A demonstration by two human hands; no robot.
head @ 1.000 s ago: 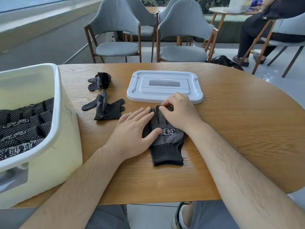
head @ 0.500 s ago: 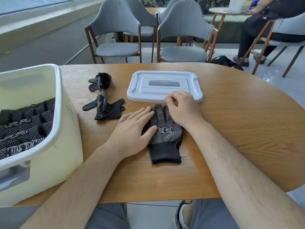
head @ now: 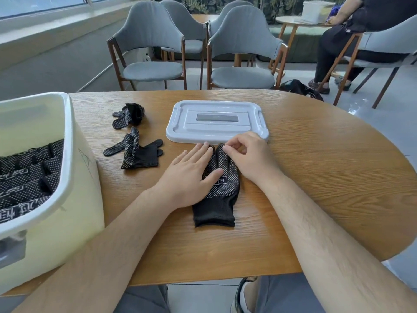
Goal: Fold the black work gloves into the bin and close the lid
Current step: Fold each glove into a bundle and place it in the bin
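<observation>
Your left hand [head: 189, 177] lies flat with straight fingers on the left half of the glove [head: 222, 199] and presses it on the table [head: 316, 177]. Your right hand [head: 252, 159] is curled, and it seems to pinch the tips of the glove's fingers just in front of its knuckles. The cuff points back toward your body, between your two wrists.

Some things could go wrong from here:

- The pinch looks small. If you lift fast, the thin finger tips can slip out, and the fold will fall open.
- Your left palm holds only one side. The free side, under your right wrist, may slide on the smooth wood, so the fold can come out crooked.
- The lid [head: 203, 136] is just beyond your right fingertips, almost touching. A forward move of this hand can push it away across the table.
- The nearer loose glove [head: 140, 154] and the farther loose glove [head: 130, 114] wait to the left of your left hand, beyond it. A wide sweep toward the bin [head: 67, 143] can drag them along.
- The bin, far left of your left forearm, already holds folded gloves [head: 27, 175]. If you drop this one loosely, I think it may unfold there and stand too high for the lid.
</observation>
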